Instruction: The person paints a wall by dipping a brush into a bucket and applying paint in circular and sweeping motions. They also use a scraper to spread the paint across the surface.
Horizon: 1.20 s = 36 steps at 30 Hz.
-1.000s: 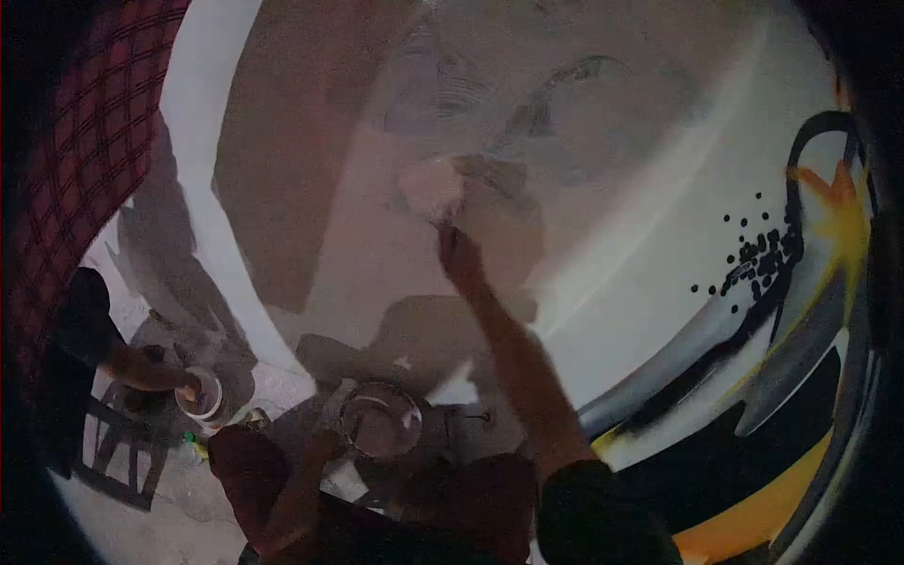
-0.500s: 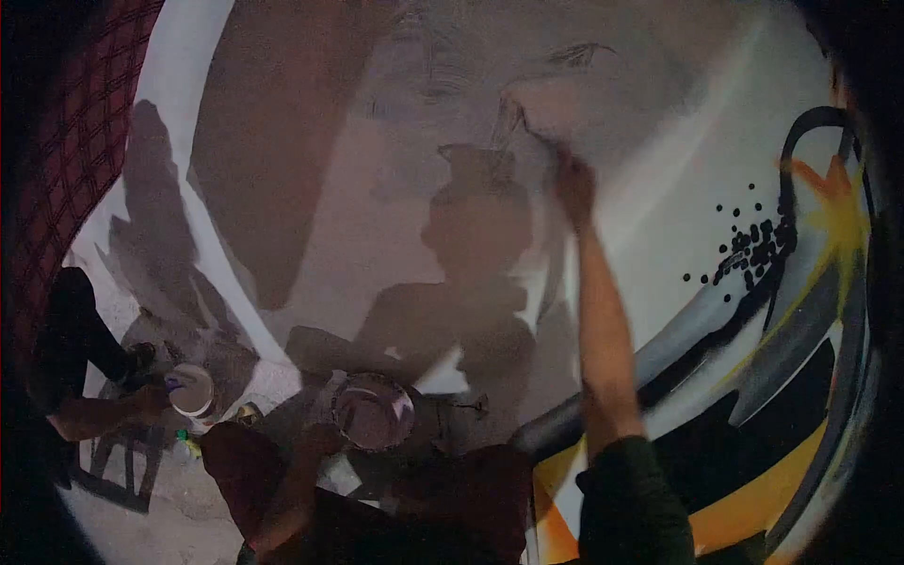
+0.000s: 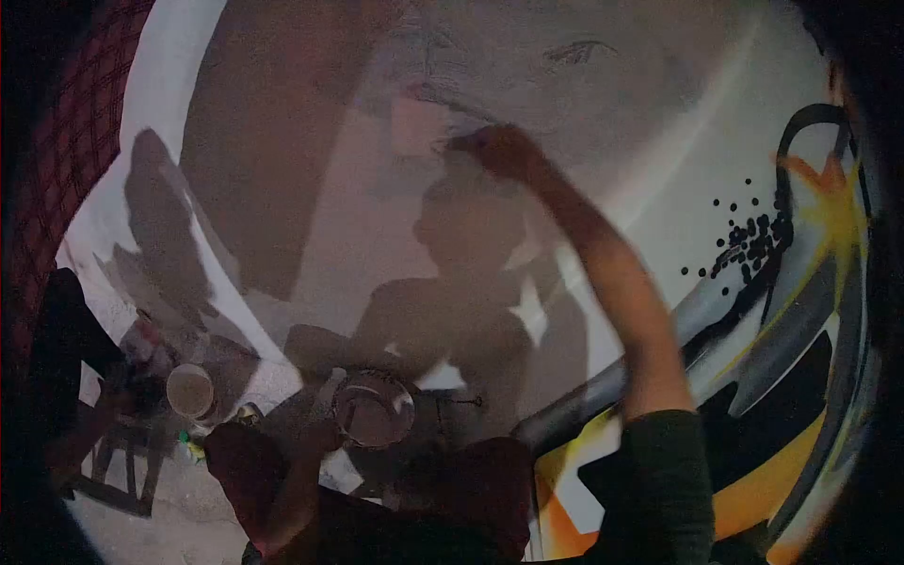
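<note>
Though dim — left hand [image 3: 325,439] closed around bucket [image 3: 377,411].

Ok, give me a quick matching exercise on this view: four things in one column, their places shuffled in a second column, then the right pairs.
Things
1. right hand
2. left hand
3. pale cup
4. black dots

Places
A. low in the middle, at the rim of the round container
B. on the wall, right side, beside the orange star
C. raised against the wall, upper middle
D. lower left, near another person

Pairs: 1-C, 2-A, 3-D, 4-B
</note>
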{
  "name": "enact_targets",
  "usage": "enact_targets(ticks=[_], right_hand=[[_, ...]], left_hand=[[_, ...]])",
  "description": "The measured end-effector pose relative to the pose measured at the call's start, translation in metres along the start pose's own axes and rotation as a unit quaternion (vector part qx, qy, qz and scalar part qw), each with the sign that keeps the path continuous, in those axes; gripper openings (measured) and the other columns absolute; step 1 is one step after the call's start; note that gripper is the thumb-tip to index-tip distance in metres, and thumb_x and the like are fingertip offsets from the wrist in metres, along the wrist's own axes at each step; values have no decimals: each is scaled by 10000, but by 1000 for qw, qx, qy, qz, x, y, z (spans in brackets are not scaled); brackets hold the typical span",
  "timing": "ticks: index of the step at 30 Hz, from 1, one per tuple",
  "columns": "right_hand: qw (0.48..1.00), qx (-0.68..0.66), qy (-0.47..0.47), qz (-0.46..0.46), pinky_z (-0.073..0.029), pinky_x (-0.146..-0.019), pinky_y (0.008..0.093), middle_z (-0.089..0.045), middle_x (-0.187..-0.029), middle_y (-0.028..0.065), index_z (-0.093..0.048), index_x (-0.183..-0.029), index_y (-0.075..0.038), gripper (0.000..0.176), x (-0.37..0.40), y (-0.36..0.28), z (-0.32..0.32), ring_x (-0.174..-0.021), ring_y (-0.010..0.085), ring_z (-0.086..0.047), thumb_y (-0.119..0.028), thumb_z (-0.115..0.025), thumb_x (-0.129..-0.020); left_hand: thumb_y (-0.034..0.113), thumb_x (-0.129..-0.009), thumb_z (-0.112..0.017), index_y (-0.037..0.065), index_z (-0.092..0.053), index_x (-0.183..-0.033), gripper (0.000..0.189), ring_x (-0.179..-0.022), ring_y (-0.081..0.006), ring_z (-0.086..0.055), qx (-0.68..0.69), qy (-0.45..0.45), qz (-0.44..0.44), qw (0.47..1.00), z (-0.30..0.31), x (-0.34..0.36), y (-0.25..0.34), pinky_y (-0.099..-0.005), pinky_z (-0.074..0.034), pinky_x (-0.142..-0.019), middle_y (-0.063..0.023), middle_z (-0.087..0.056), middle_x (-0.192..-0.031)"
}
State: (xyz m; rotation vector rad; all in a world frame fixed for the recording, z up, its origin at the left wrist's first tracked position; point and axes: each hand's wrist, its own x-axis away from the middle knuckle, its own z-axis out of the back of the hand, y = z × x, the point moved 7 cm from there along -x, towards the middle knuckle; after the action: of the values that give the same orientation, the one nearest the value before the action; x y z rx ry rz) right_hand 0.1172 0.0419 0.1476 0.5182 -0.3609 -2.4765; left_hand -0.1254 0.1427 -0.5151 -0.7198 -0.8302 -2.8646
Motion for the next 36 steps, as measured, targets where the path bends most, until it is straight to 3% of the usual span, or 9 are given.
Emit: enact_targets(ticks=[7,11,13,18,23,27,30,33,36], right_hand=[[906,268,320,68,-544,-680,414,-665,-870,177,-631,-931,19,458,-2,165,114,-784,325,-662,-374,-402,-983],[913,-219,324,-113,-509,-597,401,-636,-774,140,-534,-1072,42,326,-1,230,20,-681,317,-623,-238,-411,-959],[909,-130,393,-47,-490,-652,425,-612,-738,163,-481,-1180,60,366,-6,177,-7,-653,327,-593,-220,-406,-957],[918,-328,129,-182,-486,-803,409,-646,-914,181,-515,-1284,-32,471,-9,51,-70,-834,304,-633,-381,-429,-979],[999,9,-39,4,-461,-914,452,-661,-1096,126,-603,-1216,-136,517,13,59,-16,-1024,317,-623,-525,-377,-960],[980,177,58,-67,-443,-954,477,-654,-1112,125,-663,-1117,-124,581,39,112,102,-1050,360,-604,-599,-399,-910],[962,-23,239,-126,-484,-730,406,-655,-843,159,-658,-1028,-24,636,46,213,126,-765,296,-628,-597,-403,-920],[649,-599,323,-340,-355,-425,314,-482,-543,61,-591,-758,-15,589,83,286,27,-439,167,-426,-540,-410,-956],[575,-675,336,-318,-292,-363,290,-416,-537,9,-512,-690,-93,526,83,237,-31,-397,134,-336,-530,-405,-962]], left_hand=[[452,-888,-508,28,-560,-1228,546,-1197,-389,-496,3,-6,-3,1000,-3,-3,-1,-508,-377,-1011,-217,-518,-1292],[456,-889,-506,28,-559,-1230,550,-1199,-389,-494,5,-2,-8,1000,3,-6,2,-506,-376,-1013,-217,-516,-1295],[458,-889,-506,28,-558,-1231,552,-1201,-389,-493,7,4,-13,1000,10,-13,7,-505,-376,-1014,-218,-515,-1296],[463,-889,-504,28,-556,-1235,557,-1204,-388,-491,2,16,-13,1000,26,-20,10,-503,-375,-1016,-218,-513,-1299],[467,-890,-503,28,-554,-1238,562,-1207,-388,-489,-12,2,-4,1000,15,1,-4,-501,-375,-1018,-219,-511,-1303],[471,-890,-502,29,-553,-1241,567,-1210,-387,-487,-21,-13,3,1000,3,8,-14,-499,-374,-1020,-220,-509,-1305],[474,-890,-501,29,-551,-1242,570,-1212,-387,-486,-19,-22,8,1000,-3,11,-18,-498,-374,-1021,-220,-508,-1307],[476,-891,-500,29,-550,-1244,573,-1214,-387,-485,-15,-24,2,1000,0,8,-11,-497,-373,-1022,-221,-507,-1309],[479,-891,-499,29,-549,-1246,576,-1216,-387,-484,-17,-27,1,999,0,8,-9,-495,-373,-1024,-221,-505,-1311]])
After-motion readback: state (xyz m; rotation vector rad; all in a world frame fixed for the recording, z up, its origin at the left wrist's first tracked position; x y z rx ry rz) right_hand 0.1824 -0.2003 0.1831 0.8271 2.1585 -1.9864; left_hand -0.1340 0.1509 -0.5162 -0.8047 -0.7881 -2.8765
